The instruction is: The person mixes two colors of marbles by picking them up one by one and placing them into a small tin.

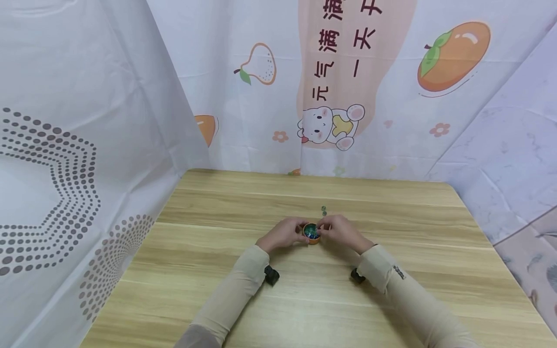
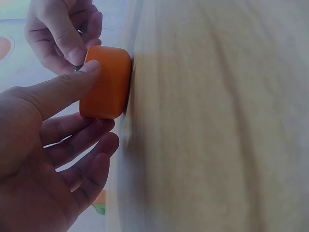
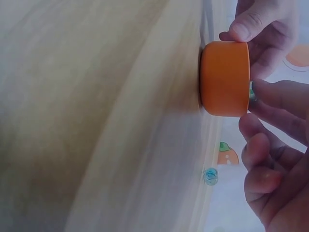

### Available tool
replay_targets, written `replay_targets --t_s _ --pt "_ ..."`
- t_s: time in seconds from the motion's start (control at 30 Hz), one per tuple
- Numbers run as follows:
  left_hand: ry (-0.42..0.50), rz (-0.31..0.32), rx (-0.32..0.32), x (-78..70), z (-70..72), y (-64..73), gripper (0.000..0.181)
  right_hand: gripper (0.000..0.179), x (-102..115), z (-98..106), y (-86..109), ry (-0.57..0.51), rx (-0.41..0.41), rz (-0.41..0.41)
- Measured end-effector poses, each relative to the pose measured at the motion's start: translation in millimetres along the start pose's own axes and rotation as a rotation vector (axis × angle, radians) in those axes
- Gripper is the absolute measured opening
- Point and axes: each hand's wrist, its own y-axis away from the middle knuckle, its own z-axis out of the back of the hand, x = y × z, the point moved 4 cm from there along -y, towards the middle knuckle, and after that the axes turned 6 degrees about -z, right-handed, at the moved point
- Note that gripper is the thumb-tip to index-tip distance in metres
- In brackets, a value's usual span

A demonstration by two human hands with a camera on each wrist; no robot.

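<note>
A small round orange cup (image 1: 313,241) stands on the wooden table, with green and blue glass marbles (image 1: 311,233) inside it. My left hand (image 1: 287,232) holds the cup from the left, its thumb on the near wall and its fingers along the side, as the cup's plain wall (image 2: 108,82) shows in the left wrist view. At the cup's right rim, my right hand (image 1: 342,233) pinches a greenish glass marble (image 3: 252,92) between thumb and fingers. The fingertips cover most of that marble. Behind the cup lie two loose marbles (image 1: 324,210).
The light wood table (image 1: 217,299) reaches back to a white curtain (image 1: 261,121) printed with fruit and a cartoon animal. Another patterned curtain (image 1: 122,145) hangs along the left side. Dark wrist devices (image 1: 271,275) sit at both cuffs.
</note>
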Motion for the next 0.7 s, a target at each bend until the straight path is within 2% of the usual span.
replay_targets --t_s 0.23,0.47,0.7 --pt "0.016 -0.005 -0.001 -0.8 0.4 0.4 0.048 0.011 2.1 -3.7 1.1 -0.012 0.026 0.034" --pt "0.018 -0.010 0.008 -0.9 0.9 0.3 0.046 0.012 -0.1 -2.6 1.6 -0.016 0.018 -0.006" --pt "0.037 -0.009 0.010 -0.2 0.8 -0.3 0.046 0.013 -1.0 3.2 0.6 -0.037 0.011 0.008"
